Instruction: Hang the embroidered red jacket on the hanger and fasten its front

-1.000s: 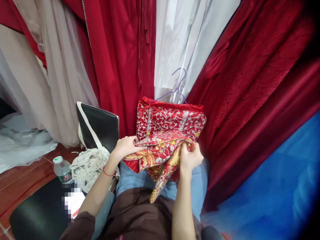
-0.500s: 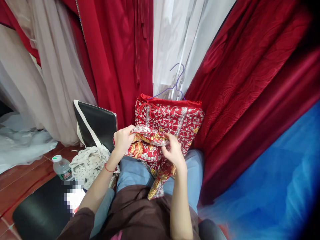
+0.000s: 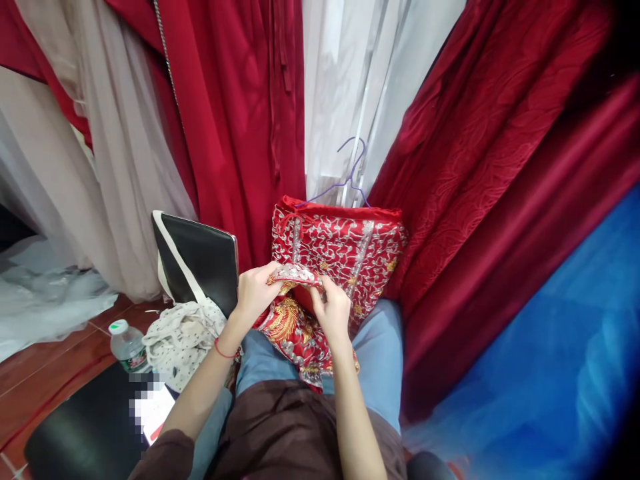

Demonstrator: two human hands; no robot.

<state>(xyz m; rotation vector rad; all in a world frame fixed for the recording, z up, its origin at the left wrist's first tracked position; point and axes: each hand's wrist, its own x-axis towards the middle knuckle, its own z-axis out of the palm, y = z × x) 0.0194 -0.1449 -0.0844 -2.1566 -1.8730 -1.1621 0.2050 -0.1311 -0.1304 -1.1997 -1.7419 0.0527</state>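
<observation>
Head view: the person sits with an embroidered red garment spread over the lap, its upper part leaning against hanging fabric at twelve o'clock. Both hands meet at a folded silver-and-gold edge of the cloth. The left hand pinches that edge at its nine o'clock end, fingers closed on it; the right hand grips it at the four o'clock end, thumb and fingers shut on the fabric. The edge runs roughly from nine to three between the two hands, so neither hand is clearly nearer; each holds one end. The bulk of the garment lies at six o'clock from the held edge, draping down toward the knees.

A purple wire hanger rises from the garment's top at twelve o'clock. At nine o'clock stands a black chair back, a spotted cloth bag and a plastic water bottle; the bottle's label is too small to read. No other writing is legible.
</observation>
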